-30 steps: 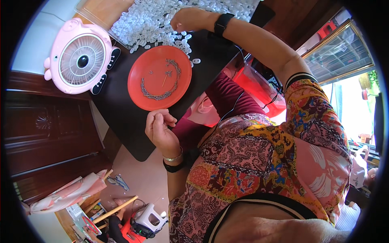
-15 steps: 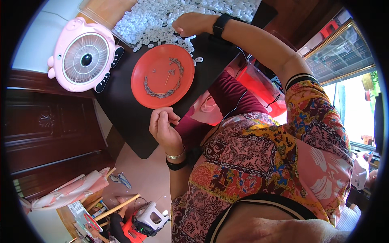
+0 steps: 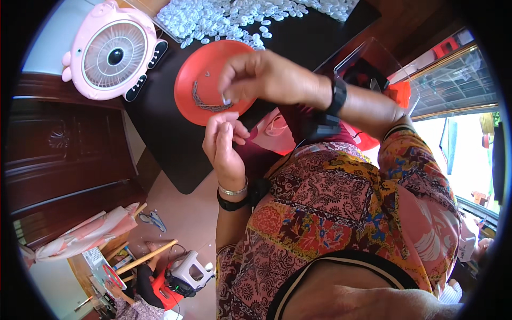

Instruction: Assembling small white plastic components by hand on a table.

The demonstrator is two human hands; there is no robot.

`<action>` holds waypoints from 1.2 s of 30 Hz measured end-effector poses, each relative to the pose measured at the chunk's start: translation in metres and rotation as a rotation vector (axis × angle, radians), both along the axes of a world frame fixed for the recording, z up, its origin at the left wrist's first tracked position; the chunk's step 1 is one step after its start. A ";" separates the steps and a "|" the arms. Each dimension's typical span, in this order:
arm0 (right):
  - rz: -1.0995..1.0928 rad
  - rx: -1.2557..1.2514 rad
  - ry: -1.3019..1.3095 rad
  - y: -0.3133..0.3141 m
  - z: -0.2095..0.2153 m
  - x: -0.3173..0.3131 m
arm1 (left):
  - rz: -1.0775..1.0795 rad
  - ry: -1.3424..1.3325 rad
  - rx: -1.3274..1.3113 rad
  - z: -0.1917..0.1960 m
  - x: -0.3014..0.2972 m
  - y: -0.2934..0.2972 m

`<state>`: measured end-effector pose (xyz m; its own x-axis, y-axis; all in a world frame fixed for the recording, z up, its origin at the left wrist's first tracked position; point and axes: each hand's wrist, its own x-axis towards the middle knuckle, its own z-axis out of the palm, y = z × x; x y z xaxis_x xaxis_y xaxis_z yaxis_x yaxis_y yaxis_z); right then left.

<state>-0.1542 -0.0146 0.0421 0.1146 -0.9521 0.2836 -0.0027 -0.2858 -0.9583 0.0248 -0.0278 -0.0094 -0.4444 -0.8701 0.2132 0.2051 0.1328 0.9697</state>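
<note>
My right hand (image 3: 258, 79) is over the red plate (image 3: 186, 66), pinching a small white plastic piece (image 3: 226, 101) at its fingertips. Just below it, at the plate's near rim, is my left hand (image 3: 224, 144), its fingers curled in with thumb and fingertips close together. Whatever it may hold is too small to make out. Thin grey metal pieces (image 3: 200, 101) lie in a curved row on the plate, partly covered by my right hand. Behind the plate, many small white oval pieces (image 3: 213, 21) are heaped at the table's far side.
The plate rests on a black table (image 3: 160, 144). A pink fan (image 3: 114, 56) stands at the left edge. On the right is a clear plastic bin (image 3: 373, 58). Another person (image 3: 146, 288) sits at the lower left, near a white and red stool (image 3: 192, 272).
My right hand has come back from the white pile to above the plate, now with a white piece. My left hand has risen slightly toward it, and the view has shifted a little.
</note>
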 end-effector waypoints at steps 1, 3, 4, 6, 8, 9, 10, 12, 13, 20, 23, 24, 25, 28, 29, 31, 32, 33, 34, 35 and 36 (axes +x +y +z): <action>-0.024 -0.084 0.058 0.007 -0.007 0.007 | -0.039 0.038 0.020 0.000 -0.002 0.000; -0.035 0.115 -0.058 0.022 -0.014 0.024 | -0.075 0.111 0.066 0.001 -0.006 0.002; -0.030 0.119 -0.060 0.024 -0.020 0.028 | -0.070 0.109 0.069 0.000 -0.005 0.002; -0.256 -0.138 0.088 0.027 -0.032 0.033 | -0.109 0.049 0.054 -0.004 -0.003 0.003; -0.259 -0.118 0.092 0.031 -0.033 0.033 | -0.119 0.039 0.063 -0.006 -0.001 0.004; -0.251 -0.089 0.111 0.034 -0.032 0.032 | -0.129 0.031 0.070 -0.007 0.000 0.006; -0.243 -0.061 0.132 0.036 -0.031 0.032 | -0.122 0.034 0.094 -0.006 0.001 0.009; -0.250 -0.096 0.163 0.038 -0.035 0.031 | -0.121 0.105 0.138 -0.010 -0.001 0.011; -0.261 -0.131 0.191 0.038 -0.036 0.031 | -0.124 0.173 0.181 -0.011 -0.001 0.011; -0.267 -0.166 0.359 0.040 -0.026 0.035 | -0.086 0.203 0.157 -0.012 0.004 0.014; -0.278 -0.123 0.359 0.040 -0.030 0.039 | -0.082 0.210 0.135 -0.013 0.004 0.016; -0.278 -0.129 0.326 0.041 -0.033 0.041 | -0.056 0.196 0.098 -0.016 0.005 0.016; -0.279 -0.135 0.293 0.041 -0.035 0.043 | -0.030 0.182 0.060 -0.019 0.006 0.017; -0.283 -0.184 0.360 0.043 -0.037 0.045 | 0.001 0.113 -0.038 -0.027 0.011 0.015; -0.283 -0.181 0.364 0.043 -0.036 0.044 | 0.000 0.116 -0.034 -0.027 0.011 0.014; -0.248 -0.171 0.361 0.042 -0.031 0.042 | 0.001 0.096 -0.049 -0.025 0.012 0.013; -0.248 -0.170 0.367 0.040 -0.028 0.037 | 0.001 0.102 -0.048 -0.024 0.010 0.012; -0.185 -0.221 0.432 0.037 -0.023 0.031 | -0.003 0.130 -0.039 -0.023 0.010 0.011; -0.120 -0.271 0.498 0.032 -0.017 0.023 | -0.007 0.160 -0.031 -0.022 0.011 0.009; -0.155 -0.313 0.629 0.026 -0.009 0.012 | -0.010 0.187 -0.024 -0.021 0.011 0.006; -0.197 -0.310 0.667 0.018 0.000 0.002 | -0.002 0.168 0.009 -0.020 0.013 0.004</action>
